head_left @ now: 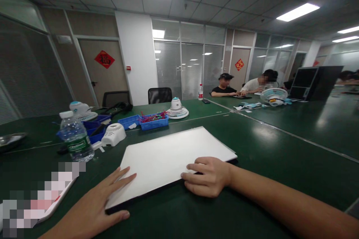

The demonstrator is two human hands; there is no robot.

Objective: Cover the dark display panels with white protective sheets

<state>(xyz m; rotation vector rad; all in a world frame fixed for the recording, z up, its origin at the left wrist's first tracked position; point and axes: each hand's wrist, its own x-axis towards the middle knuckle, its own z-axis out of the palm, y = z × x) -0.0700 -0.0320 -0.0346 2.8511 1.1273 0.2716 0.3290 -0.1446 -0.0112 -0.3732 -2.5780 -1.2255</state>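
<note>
Left hand: the left hand point(95, 203) lay flat and spread at the near-left corner of the white board point(171, 160), fingers on its top face and thumb against its near edge, clamped on nothing; it seemed to pin that corner down.
Right hand: the right hand point(207, 175) rested half curled on the board's near-right edge, fingertips bent onto the white face, pressing rather than gripping, and stood well apart from the left.
White board: a thin, flat rectangle with a smooth matte white top and a dark underside showing along the near edge; it lay flat on the table just ahead of the person, turned at a slant, probably steadied by both hands.
Table: the green table point(280, 149) had a glossy top that mirrored the ceiling lights, with a pale seam running across it.
Water bottle: a clear plastic bottle point(75, 136) with a white cap and green label stood upright to the left of the board.
Fan part: a white ribbed plastic shell point(113, 134) lay between bottle and board.
Blue trays: shallow blue plastic trays point(144, 121) sat beyond, one holding colourful small pieces.
Small fan: a round white fan point(176, 110) rested behind the trays.
Others: two people point(244, 86) sat at the far end, well apart.
</note>
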